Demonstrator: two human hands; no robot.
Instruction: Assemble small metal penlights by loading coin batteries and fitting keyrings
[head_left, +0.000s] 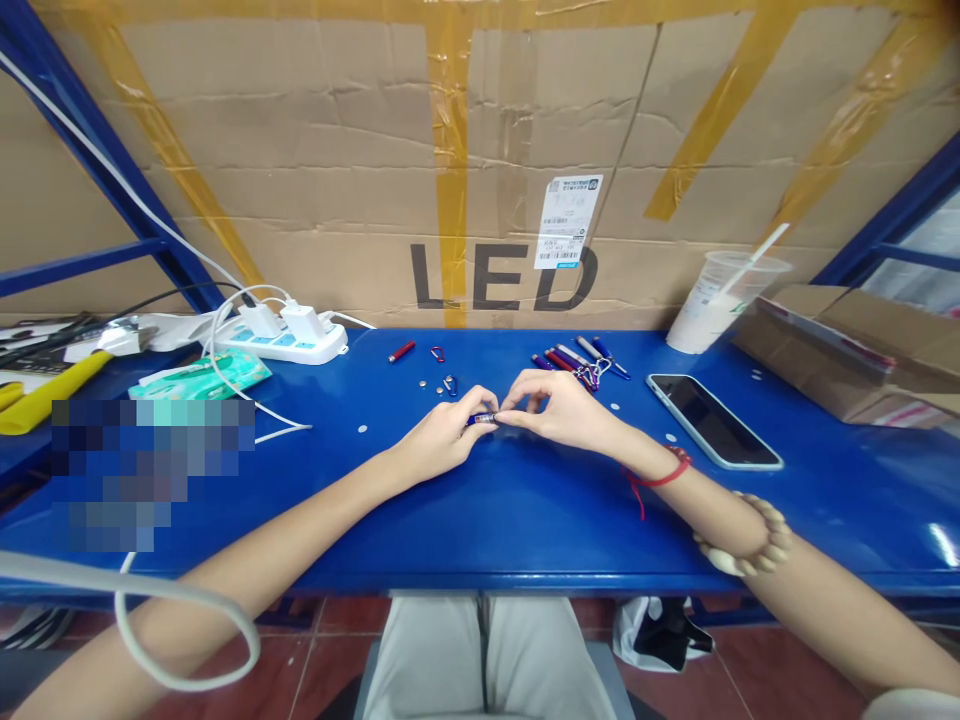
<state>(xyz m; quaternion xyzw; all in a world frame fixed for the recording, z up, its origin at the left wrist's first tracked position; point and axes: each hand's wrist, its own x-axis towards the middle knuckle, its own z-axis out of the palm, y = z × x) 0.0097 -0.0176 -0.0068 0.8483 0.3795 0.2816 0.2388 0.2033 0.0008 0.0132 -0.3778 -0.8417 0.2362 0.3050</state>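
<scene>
Over the blue table (465, 530), my left hand (439, 437) pinches a small keychain flashlight (486, 418), a short slim tube with a blue body, between thumb and fingers. My right hand (562, 410) closes thumb and index finger on the tube's right end; any tiny part there is too small to make out. Just beyond my left hand are a blue carabiner (450, 386) and several button cells (423, 384). Farther back lie a red tube (402, 351) and a red carabiner (438, 354). Behind my right hand is a pile of flashlights (570, 360) with clips.
On the right are a phone (712, 420), a plastic cup with a straw (697, 310) and an open cardboard box (832, 350). A power strip (315, 345), a tissue pack (202, 375) and white cables occupy the left. A large carton (337, 180) stands behind the table.
</scene>
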